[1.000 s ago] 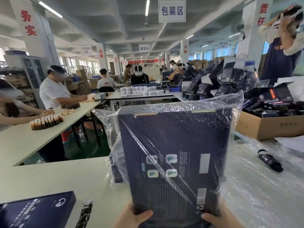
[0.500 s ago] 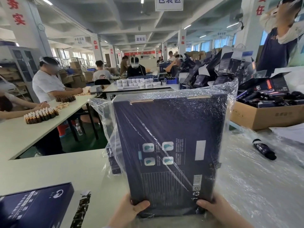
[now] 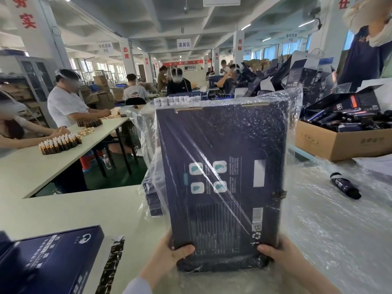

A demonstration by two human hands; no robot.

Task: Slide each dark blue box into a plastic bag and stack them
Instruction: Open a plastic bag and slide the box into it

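Both thumbs now show fully: my left hand and right hand still grip the upright dark blue cardboard box inside its clear plastic bag.

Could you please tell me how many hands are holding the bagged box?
2: left hand at the box's lower left corner, right hand at its lower right.

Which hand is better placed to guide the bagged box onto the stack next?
Left, probably. The left hand and right hand each grip a lower corner of the bagged box, but the stack lies behind its left edge, on the left hand's side.
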